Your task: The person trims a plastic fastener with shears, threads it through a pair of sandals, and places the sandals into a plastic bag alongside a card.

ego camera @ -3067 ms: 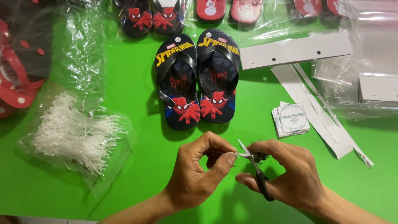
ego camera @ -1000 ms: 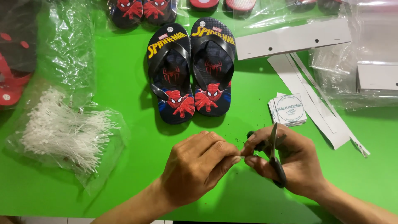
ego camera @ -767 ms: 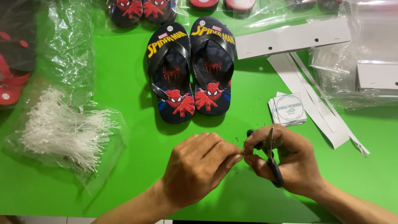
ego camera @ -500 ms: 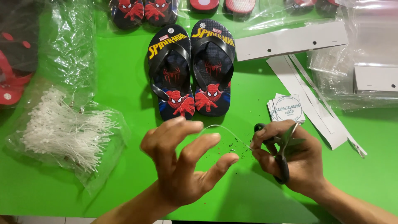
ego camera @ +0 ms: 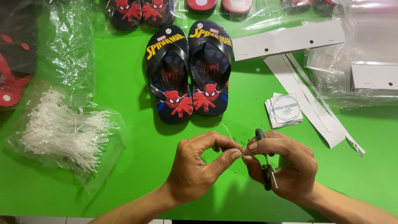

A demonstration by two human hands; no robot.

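Note:
My left hand [ego camera: 199,168] and my right hand [ego camera: 286,166] meet low in the middle of the green table. Both pinch a thin clear plastic loop tie [ego camera: 227,132] that arcs up between their fingertips. The right hand also holds small black-handled scissors [ego camera: 267,172], blades pointing down past its palm. Just beyond the hands lies a pair of dark blue children's flip-flops [ego camera: 188,72] with a red superhero print, side by side, toes toward me.
A clear bag of several white plastic ties [ego camera: 62,132] lies at the left. A small stack of square paper tags [ego camera: 284,110] sits right of the flip-flops. White card strips [ego camera: 290,41], clear bags [ego camera: 360,54] and more bagged sandals [ego camera: 137,10] line the far edge.
My left hand opened wide and lifted off, then came back and pinched the clear tie against my right fingertips. The scissors swung from upright to pointing downward in my right hand.

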